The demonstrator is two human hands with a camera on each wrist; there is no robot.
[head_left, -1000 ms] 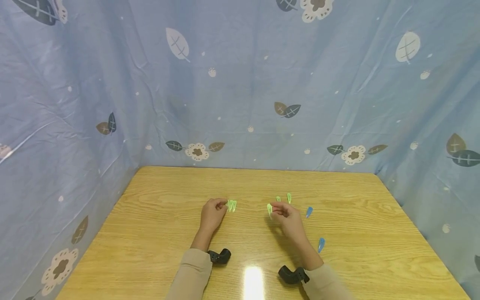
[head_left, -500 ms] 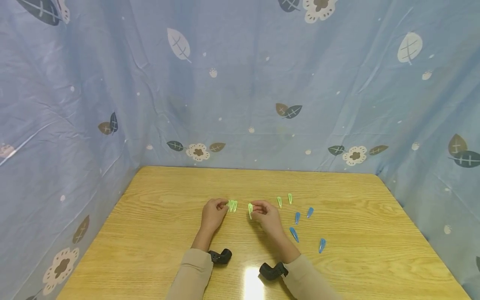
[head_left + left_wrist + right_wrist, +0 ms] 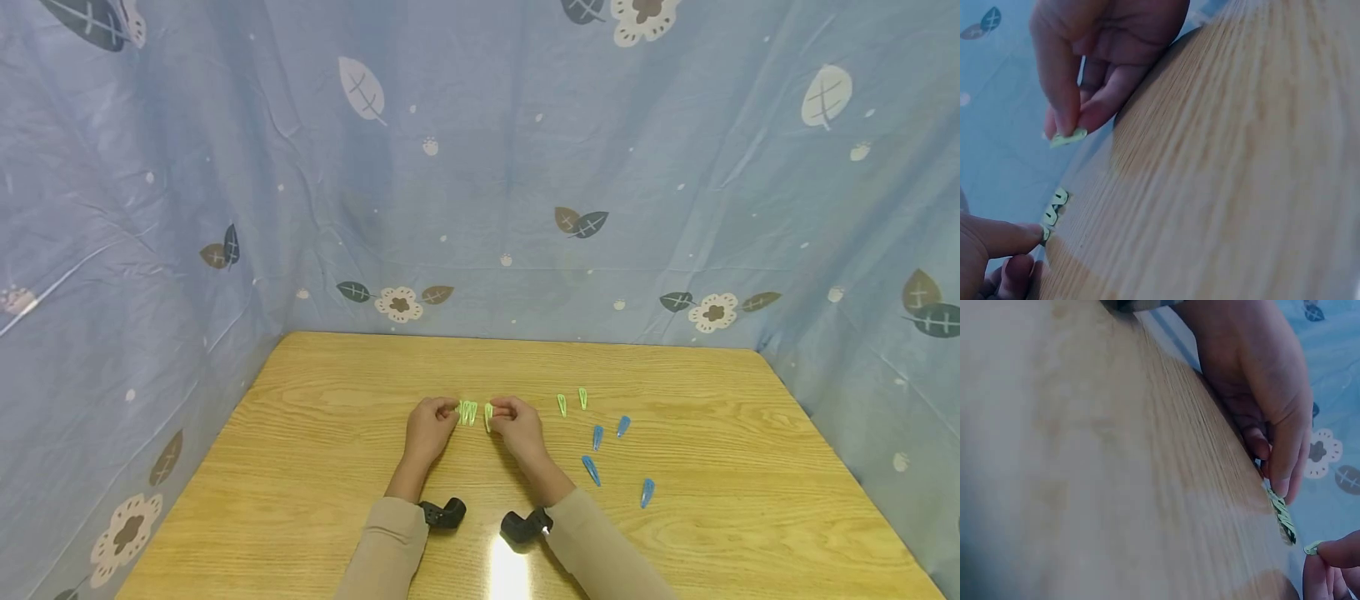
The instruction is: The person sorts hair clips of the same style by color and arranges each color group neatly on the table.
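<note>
My right hand (image 3: 520, 427) pinches a light green snap hair clip (image 3: 488, 417) between thumb and fingertips. To its left, several green hair clips (image 3: 469, 412) lie side by side in a short row on the table. My left hand (image 3: 429, 430) pinches the leftmost clip (image 3: 1045, 234) of that row with thumb and index finger; its fingertips partly cover it. In the left wrist view the right hand's clip (image 3: 1067, 137) is a small gap away from the row's near end. The right wrist view shows the row (image 3: 1282, 515) running from the left fingertips toward the clip in the right hand.
Two more green hair clips (image 3: 582, 398) lie apart on the right of the wooden table (image 3: 337, 375). Several blue hair clips (image 3: 591, 470) are scattered nearer, right of my right forearm. A blue patterned curtain (image 3: 480, 167) surrounds the table's back and sides.
My right hand has moved left with its green clip, coming close to the row. Blue clips that its arm had covered now show. My left hand has stayed at the row.
</note>
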